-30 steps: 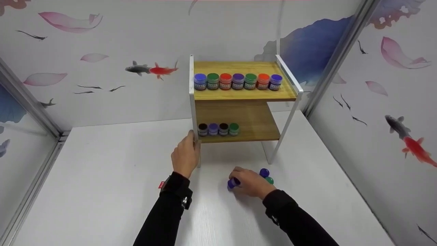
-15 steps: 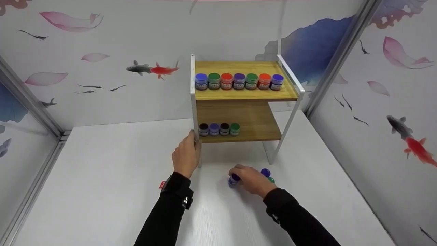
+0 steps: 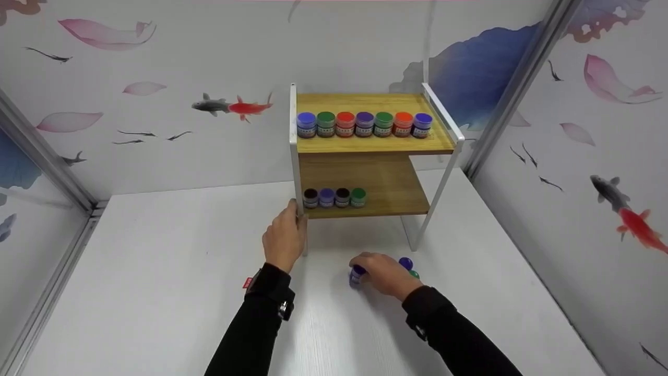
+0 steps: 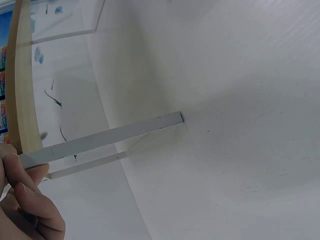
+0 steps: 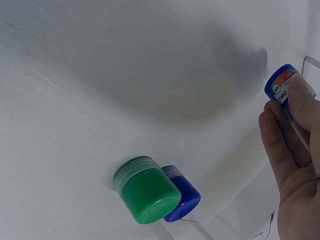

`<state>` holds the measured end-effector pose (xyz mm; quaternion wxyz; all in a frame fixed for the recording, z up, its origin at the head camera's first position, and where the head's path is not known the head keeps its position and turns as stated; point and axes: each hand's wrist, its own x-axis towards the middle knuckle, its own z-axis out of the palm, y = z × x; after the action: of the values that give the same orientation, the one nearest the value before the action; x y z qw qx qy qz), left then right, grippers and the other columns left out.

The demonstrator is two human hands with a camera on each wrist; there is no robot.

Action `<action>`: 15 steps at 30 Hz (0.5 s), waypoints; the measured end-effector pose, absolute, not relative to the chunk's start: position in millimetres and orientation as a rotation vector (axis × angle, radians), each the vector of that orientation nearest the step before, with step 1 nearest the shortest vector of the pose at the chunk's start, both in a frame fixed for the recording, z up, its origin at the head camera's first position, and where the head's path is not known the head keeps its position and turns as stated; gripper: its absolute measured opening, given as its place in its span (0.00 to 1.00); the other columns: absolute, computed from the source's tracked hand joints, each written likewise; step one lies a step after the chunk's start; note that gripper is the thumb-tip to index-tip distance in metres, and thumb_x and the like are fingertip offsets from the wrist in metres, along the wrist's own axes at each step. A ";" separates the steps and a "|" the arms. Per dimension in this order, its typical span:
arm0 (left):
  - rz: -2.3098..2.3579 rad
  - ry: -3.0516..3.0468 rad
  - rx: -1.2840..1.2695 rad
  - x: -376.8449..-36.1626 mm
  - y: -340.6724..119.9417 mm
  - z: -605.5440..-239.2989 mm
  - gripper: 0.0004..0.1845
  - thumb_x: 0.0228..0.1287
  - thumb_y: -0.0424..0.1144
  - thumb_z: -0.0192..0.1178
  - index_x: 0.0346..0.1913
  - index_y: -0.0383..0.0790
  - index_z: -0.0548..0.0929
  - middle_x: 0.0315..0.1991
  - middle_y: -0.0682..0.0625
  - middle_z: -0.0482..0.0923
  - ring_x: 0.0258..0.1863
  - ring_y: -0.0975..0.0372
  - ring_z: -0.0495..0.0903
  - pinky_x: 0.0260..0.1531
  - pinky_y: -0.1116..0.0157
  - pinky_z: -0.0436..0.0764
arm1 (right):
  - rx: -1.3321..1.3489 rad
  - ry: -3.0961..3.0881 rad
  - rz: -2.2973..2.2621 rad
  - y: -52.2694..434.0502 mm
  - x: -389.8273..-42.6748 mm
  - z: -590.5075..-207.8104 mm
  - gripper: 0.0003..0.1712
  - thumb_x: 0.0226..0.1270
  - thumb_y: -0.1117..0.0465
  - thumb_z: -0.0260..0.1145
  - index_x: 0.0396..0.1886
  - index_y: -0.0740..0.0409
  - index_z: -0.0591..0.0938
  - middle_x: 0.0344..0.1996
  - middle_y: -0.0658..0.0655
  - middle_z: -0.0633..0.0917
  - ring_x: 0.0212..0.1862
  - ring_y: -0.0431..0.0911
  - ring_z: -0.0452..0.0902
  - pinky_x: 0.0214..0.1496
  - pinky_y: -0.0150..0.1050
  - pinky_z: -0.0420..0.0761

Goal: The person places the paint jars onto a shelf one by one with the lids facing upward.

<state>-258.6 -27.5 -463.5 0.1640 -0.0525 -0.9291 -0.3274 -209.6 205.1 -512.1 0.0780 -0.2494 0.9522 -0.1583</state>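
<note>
Left hand gripping white front leg of shelf rack, right hand pinching blue-lidded paint jar on table, green jar and blue jar touching nearby.

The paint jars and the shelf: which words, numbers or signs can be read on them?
None can be read.
Jar that the right hand holds: coloured label, print too blurred.
Jars on the shelf: label bands too small.
Green jar and blue jar: no label shows.
</note>
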 end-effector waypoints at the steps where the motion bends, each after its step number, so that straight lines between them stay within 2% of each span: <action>1: -0.934 -2.646 -0.151 -258.6 -27.5 -463.5 0.06 0.71 0.42 0.57 0.41 0.44 0.75 0.29 0.51 0.80 0.21 0.61 0.75 0.17 0.65 0.67 | -0.748 2.849 -0.478 205.6 -210.0 -511.9 0.21 0.62 0.68 0.68 0.56 0.56 0.81 0.52 0.55 0.85 0.55 0.49 0.81 0.60 0.45 0.78; 8: -0.913 -2.627 -0.162 -258.8 -26.4 -465.0 0.12 0.71 0.43 0.57 0.50 0.41 0.78 0.33 0.49 0.83 0.25 0.59 0.80 0.19 0.63 0.73 | -0.828 2.851 -0.523 209.4 -211.8 -510.8 0.18 0.62 0.68 0.68 0.52 0.56 0.84 0.48 0.54 0.86 0.53 0.48 0.82 0.57 0.44 0.79; 15: -0.928 -2.621 -0.155 -258.7 -25.8 -464.6 0.08 0.70 0.43 0.58 0.44 0.43 0.77 0.31 0.50 0.82 0.23 0.60 0.79 0.19 0.64 0.72 | -0.822 2.869 -0.510 210.2 -214.1 -500.9 0.18 0.64 0.68 0.67 0.53 0.56 0.83 0.49 0.55 0.86 0.52 0.49 0.82 0.57 0.45 0.79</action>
<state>-258.7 -25.8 -464.6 0.1775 -0.0546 -0.9262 -0.3281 -214.1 210.2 -500.9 0.0569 -0.2709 0.9461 -0.1683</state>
